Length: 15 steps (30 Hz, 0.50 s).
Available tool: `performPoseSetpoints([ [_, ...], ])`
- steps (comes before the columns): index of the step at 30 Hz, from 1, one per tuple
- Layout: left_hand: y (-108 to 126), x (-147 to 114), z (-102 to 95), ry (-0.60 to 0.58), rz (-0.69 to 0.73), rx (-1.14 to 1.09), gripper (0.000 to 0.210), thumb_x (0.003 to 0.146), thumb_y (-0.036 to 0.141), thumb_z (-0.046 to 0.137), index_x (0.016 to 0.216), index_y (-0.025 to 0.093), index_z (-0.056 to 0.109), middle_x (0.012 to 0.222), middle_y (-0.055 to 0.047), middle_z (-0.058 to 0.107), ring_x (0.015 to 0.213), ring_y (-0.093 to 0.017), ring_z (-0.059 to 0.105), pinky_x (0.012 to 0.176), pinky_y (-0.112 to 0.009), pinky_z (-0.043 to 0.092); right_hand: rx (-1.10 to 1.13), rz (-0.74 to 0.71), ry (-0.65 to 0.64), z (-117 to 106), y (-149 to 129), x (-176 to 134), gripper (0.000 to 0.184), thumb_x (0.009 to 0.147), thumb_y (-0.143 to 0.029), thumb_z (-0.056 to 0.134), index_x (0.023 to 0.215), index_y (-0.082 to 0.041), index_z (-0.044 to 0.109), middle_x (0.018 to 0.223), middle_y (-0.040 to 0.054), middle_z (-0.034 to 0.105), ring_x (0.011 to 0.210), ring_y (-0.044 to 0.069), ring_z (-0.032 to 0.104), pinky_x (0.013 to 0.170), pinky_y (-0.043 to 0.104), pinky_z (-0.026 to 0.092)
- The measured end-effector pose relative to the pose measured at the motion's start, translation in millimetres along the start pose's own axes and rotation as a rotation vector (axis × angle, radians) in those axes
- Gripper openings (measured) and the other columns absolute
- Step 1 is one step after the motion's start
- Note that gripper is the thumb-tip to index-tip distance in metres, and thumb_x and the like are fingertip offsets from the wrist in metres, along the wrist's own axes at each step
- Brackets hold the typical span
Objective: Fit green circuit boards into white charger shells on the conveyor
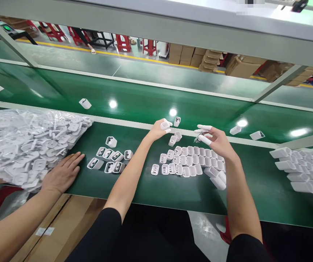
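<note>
Near the worktop's [172, 193] far edge, the left hand [157, 131] had its fingers round a white case [164, 125], likely light, stiff, slick, best held by its sides, while the right hand [218, 141] pinched a small metallic part [198, 137], probably fragile, edges safest!

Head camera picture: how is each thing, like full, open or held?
Left hand: holding a white case
Right hand: pinching a small part
Clear bag: bulging with white pieces
Left-side cases: open, parts inside
Middle cases: open, mostly in rows
Far-right cases: packed close together
Co-worker's hand: resting on the table beside the bag
</note>
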<state>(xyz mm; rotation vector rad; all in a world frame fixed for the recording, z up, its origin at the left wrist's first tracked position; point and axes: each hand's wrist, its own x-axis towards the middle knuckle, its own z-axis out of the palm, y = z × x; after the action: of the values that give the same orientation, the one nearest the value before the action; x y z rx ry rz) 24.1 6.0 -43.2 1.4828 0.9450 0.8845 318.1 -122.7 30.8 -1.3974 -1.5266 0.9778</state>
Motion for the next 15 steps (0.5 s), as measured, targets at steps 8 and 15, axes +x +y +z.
performPoseSetpoints([
  [8, 101.6, -55.4, 12.8, -0.216, 0.477, -0.073, 0.036, 0.082, 0.036, 0.102, 0.095, 0.024, 0.071, 0.135, -0.010, 0.079, 0.125, -0.031, 0.077, 0.110, -0.050, 0.062, 0.053, -0.438, 0.060, 28.1, -67.2, -9.9, 0.055, 0.096, -0.028, 0.091, 0.148, -0.037, 0.079, 0.143, 0.0064, 0.086, 0.127, 0.032, 0.083, 0.111, 0.058, 0.071],
  [15, 118.9, -67.5, 22.2, -0.168, 0.436, -0.160, 0.042, 0.078, 0.042, 0.108, 0.087, 0.024, 0.071, 0.100, -0.003, 0.080, 0.091, -0.022, 0.075, 0.088, -0.043, 0.064, -0.044, -0.497, 0.142, 44.0, -89.7, -10.8, 0.033, 0.103, -0.028, 0.086, 0.135, -0.037, 0.083, 0.122, 0.0041, 0.087, 0.105, 0.027, 0.081, 0.094, 0.052, 0.072],
])
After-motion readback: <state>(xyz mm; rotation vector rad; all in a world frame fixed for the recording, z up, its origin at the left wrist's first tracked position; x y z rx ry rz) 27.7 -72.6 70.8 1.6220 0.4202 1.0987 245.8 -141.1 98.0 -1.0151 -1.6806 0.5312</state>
